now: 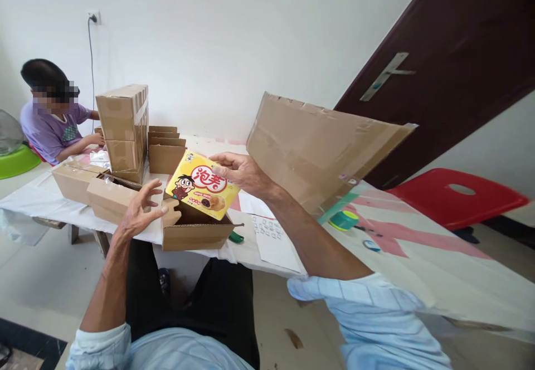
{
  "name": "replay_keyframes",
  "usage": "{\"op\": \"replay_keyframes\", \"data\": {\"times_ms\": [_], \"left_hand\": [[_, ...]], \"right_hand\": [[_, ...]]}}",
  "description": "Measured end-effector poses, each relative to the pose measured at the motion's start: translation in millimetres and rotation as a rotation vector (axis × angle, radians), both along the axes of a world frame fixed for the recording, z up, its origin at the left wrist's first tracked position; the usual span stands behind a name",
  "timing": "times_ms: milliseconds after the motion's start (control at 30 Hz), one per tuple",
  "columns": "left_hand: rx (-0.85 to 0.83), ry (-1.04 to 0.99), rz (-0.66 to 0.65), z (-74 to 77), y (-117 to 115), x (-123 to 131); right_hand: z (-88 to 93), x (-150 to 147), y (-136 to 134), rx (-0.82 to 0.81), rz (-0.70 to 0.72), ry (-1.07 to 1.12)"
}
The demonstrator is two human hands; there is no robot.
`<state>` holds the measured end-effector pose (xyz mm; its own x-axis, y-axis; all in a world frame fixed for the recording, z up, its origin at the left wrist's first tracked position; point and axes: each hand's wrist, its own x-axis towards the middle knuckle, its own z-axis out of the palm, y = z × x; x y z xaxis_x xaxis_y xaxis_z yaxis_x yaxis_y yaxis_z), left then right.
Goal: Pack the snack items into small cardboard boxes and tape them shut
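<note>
My right hand (242, 174) grips a yellow snack box (203, 185) by its upper right side. A cartoon child, red lettering and a picture of filled puffs show on its front. The snack box is tilted over an open cardboard box (196, 237) at the table's near edge and hides part of that box's inside. My left hand (143, 209) is open, fingers apart, at the left of the open box and holding nothing. Just left of that hand lies another cardboard box (109, 198).
Taped cardboard boxes (121, 130) stand stacked at the back left, near a person in a purple shirt (50, 127). A large cardboard sheet (317, 147) leans at the right. Nearby are a marked paper (273, 242), a tape roll (344, 220) and a red chair (451, 194).
</note>
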<state>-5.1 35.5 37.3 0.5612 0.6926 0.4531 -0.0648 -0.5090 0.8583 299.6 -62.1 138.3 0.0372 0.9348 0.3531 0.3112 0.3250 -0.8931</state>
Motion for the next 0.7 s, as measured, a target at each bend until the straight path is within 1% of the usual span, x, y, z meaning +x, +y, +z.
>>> {"op": "replay_keyframes", "data": {"times_ms": [67, 133, 233, 267, 367, 467, 533, 600, 700], "left_hand": [[-0.064, -0.061, -0.047, 13.1, -1.6, 15.4], [-0.131, -0.137, -0.067, 23.2, -3.8, 31.0], [-0.192, -0.295, 0.005, 32.3, -3.7, 48.0], [-0.206, -0.343, 0.038, 33.5, -2.0, 51.8], [-0.251, -0.396, 0.095, 30.6, 7.7, 61.3], [-0.265, -0.347, 0.125, 20.5, 22.0, 70.2], [-0.257, -0.296, 0.164, 13.5, 32.2, 75.5], [-0.256, -0.242, 0.214, 8.5, 41.7, 79.3], [-0.271, -0.184, 0.255, 5.5, 51.8, 81.8]], "right_hand": [[-0.1, -3.5, 5.8, -0.004, 0.036, 0.005], [-2.7, -5.1, 12.7, 0.04, 0.021, 0.006], [-12.8, -3.4, 23.2, 0.167, -0.095, 0.073], [-17.9, -2.2, 26.5, 0.179, -0.115, 0.116], [-37.4, 1.6, 36.1, 0.094, -0.078, 0.227], [-58.5, 5.2, 48.1, -0.016, -0.064, 0.279], [-70.2, 7.8, 58.0, -0.056, -0.073, 0.314], [-78.5, 10.1, 68.1, -0.059, -0.087, 0.352], [-84.3, 12.3, 79.6, -0.046, -0.124, 0.366]]}}
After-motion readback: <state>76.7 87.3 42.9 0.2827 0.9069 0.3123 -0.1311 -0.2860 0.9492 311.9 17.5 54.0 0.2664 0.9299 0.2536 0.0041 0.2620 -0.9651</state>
